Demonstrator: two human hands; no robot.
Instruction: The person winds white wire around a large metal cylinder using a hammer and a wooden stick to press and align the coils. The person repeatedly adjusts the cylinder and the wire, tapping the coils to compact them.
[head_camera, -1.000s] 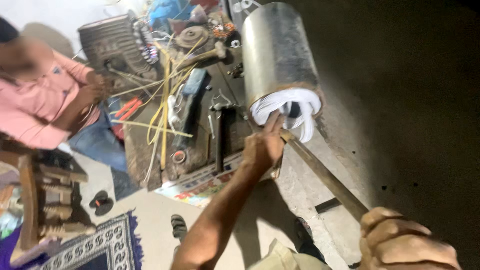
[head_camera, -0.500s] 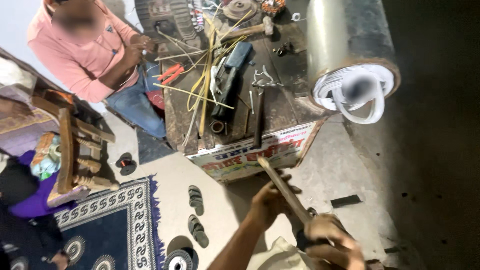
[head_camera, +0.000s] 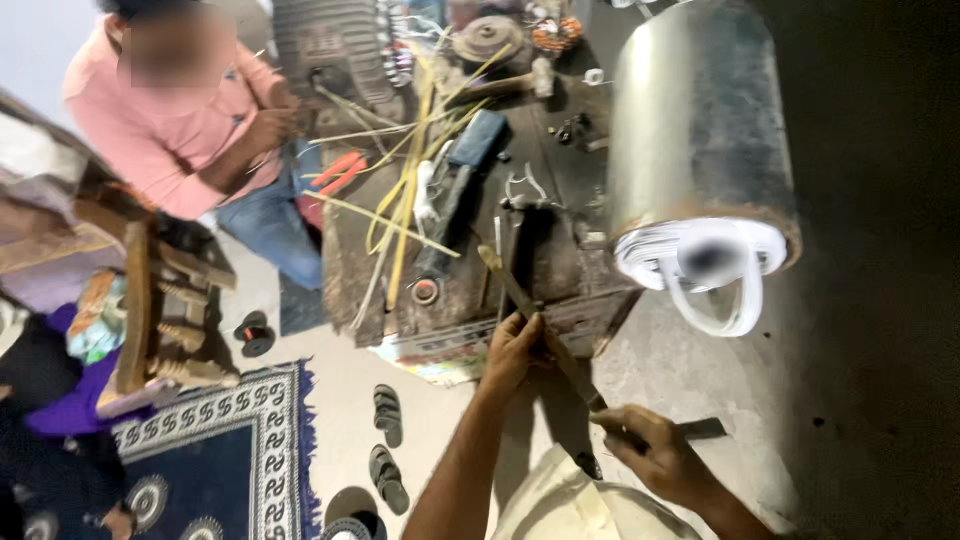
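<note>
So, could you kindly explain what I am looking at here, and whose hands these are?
The view comes from a camera on a person's head, looking down. The two bare arms at the bottom are the wearer's own. Their left hand and right hand both grip one long flat strip, angled over a cluttered workbench. On the bench lie yellow strips, hand tools and small parts. A large metal cylinder with white windings at its end sits to the right. Another person in a pink shirt works at the bench's far side.

Pale floor (head_camera: 340, 400), patterned blue rug (head_camera: 220, 450) — dim room
</note>
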